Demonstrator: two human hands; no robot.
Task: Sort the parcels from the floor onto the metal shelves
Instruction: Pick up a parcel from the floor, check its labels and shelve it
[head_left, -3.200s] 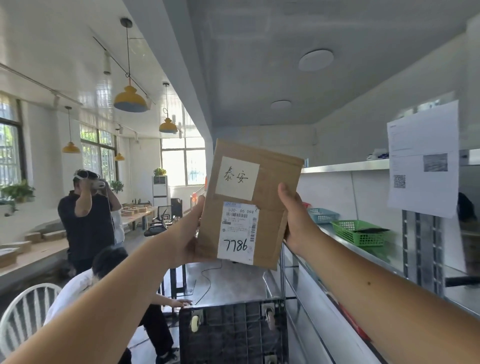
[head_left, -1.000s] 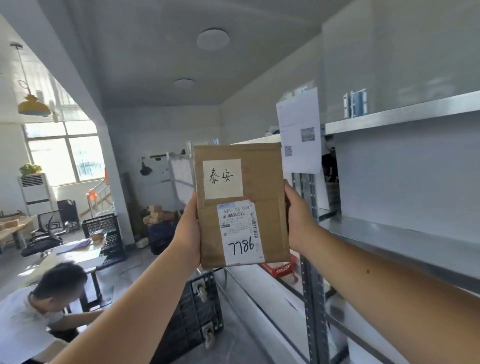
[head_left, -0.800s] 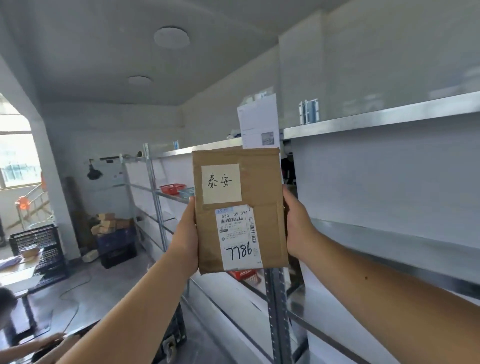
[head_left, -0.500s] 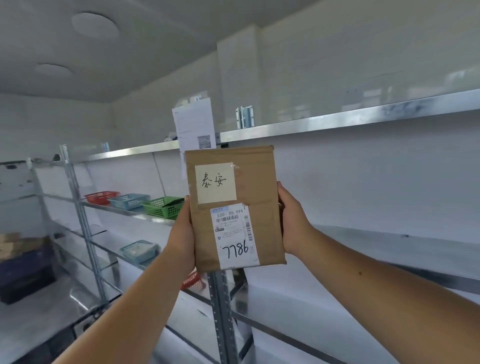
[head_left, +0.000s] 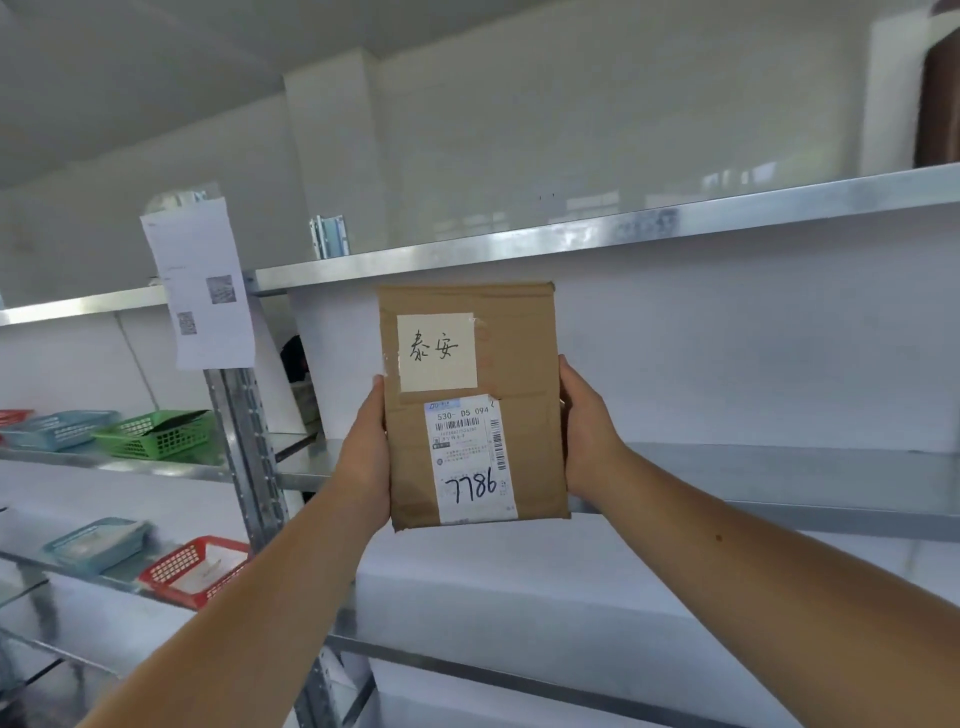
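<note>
I hold a flat brown cardboard parcel (head_left: 524, 374) upright in front of me. It carries a handwritten white label at the top and a shipping label marked 7786 below. My left hand (head_left: 366, 457) grips its left edge and my right hand (head_left: 587, 436) grips its right edge. Behind the parcel runs a metal shelf (head_left: 779, 483) at hand height, with another metal shelf (head_left: 571, 241) just above the parcel's top edge.
A perforated steel upright (head_left: 249, 447) stands left of the parcel with a printed paper sheet (head_left: 200, 291) hanging on it. Further left, a green basket (head_left: 156, 434) and blue basket (head_left: 57, 428) sit on one shelf, a red basket (head_left: 195, 569) lower down.
My view has swung right from the open room to face the shelving. The parcel stays held upright in both hands, now in front of the middle shelf bay.
</note>
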